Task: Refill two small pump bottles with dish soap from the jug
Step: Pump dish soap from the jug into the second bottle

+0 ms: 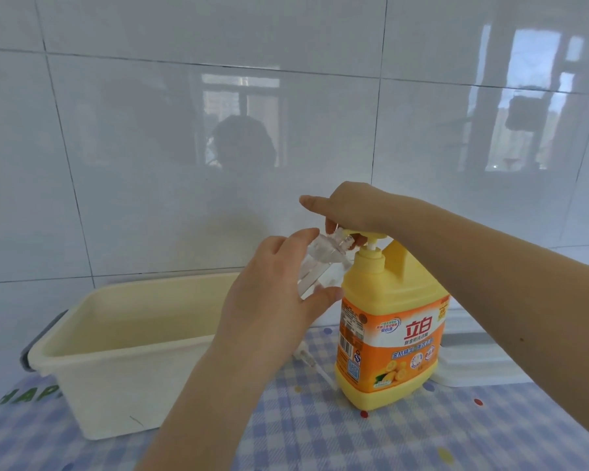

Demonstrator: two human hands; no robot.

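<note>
My left hand [272,294] grips a small clear plastic bottle [320,263], tilted with its open neck against the spout of the yellow dish-soap jug's [391,321] pump; the bottle's lower end is hidden behind my fingers. My right hand [351,209] lies on the yellow pump head [466,236], covering most of it, index finger stretched out, other fingers curled over the spout. Behind the jug, partly blocked, lies a white lidded box [470,362]. Left of the jug sits a cream rectangular plastic tub [116,379], and beside the jug's base lies a loose white pump [312,360], half hidden by my left wrist
</note>
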